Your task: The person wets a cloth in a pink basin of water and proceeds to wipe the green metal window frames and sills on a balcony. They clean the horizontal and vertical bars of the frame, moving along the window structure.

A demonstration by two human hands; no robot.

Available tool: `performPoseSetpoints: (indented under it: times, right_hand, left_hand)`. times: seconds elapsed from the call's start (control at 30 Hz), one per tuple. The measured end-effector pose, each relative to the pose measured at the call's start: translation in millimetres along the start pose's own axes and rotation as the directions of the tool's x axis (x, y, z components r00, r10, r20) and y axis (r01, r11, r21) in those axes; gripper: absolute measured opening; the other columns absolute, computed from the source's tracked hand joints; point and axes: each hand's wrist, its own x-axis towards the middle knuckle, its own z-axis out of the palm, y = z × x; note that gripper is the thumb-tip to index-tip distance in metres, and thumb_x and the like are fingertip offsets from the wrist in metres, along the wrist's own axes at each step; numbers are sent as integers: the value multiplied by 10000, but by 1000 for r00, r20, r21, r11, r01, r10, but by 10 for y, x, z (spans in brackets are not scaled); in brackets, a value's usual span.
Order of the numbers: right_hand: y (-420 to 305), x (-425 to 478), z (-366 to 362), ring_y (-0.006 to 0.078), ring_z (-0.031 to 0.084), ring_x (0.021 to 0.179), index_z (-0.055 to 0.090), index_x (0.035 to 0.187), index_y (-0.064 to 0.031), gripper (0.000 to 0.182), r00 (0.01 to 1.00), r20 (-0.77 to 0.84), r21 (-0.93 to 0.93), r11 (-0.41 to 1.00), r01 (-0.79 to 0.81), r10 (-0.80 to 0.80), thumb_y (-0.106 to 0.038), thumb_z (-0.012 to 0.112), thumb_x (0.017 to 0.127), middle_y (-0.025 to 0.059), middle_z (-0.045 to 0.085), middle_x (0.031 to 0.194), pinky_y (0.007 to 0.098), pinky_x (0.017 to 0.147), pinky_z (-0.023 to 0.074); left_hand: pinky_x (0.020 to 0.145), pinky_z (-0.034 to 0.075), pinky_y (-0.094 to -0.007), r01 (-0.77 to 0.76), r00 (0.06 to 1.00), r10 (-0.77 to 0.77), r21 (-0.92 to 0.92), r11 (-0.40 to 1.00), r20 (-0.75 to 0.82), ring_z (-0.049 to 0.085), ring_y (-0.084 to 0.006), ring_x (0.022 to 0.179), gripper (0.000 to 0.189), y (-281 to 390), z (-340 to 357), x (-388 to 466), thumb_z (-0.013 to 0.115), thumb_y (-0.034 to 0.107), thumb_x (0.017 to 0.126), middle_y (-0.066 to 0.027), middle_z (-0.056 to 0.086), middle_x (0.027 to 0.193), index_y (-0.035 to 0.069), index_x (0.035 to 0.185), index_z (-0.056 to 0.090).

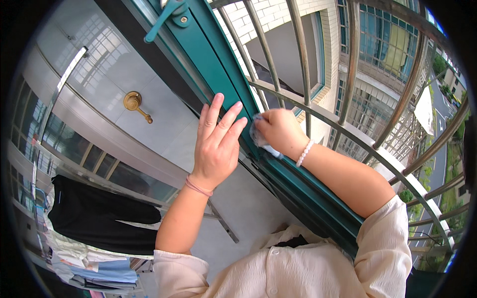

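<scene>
A crumpled, light bluish cloth [258,135] is bunched in my right hand [284,128], pressed against the outer side of a green metal window frame [208,61]. Pale beads circle that wrist. My left hand [220,143] lies with fingers spread over the inner face of the same frame, nothing in its grasp; its palm is hidden. Above the hands, a green window handle [164,22] is screwed to the frame. The lower window track [316,197] runs from beneath the cloth towards my body.
Curved metal security bars [303,52] enclose the outside, with a street [443,115] far below. On the left stand a metal drying rail [61,82] and hanging clothes, among them black trousers [100,216]. A brass-coloured crank [136,104] is mounted on the tiled wall.
</scene>
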Motion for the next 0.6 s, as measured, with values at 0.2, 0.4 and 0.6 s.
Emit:
performPoseSetpoints:
  times: [0.2,0.4,0.6]
  right_hand:
    - [-782,549,-472,414,597,767,637,821,24,221,749,-518,16,871,490,-412,-170,549,877,227,601,783,472,721,491]
    - [-550,576,-541,366,579,777,663,1020,-13,211,703,-408,-123,798,590,-582,-121,614,846,164,581,828,450,725,478]
    - [488,-242,-41,235,551,859,666,1148,-70,405,857,69,-218,830,513,-511,-62,686,744,63,591,887,369,779,398]
  left_hand:
    - [1063,339,-536,71,989,-79,-76,995,-121,468,-415,1274,291,115,28,-14,544,-49,804,-216,548,1303,-32,1078,641]
    - [1049,360,-538,114,977,-131,-109,987,-167,536,-414,1185,255,265,-124,-157,539,-41,807,-234,583,1248,-49,1053,609]
    - [1004,406,-498,151,980,-173,-190,970,-102,578,-376,1099,189,374,-49,-281,550,-34,820,-208,619,1197,-26,992,628]
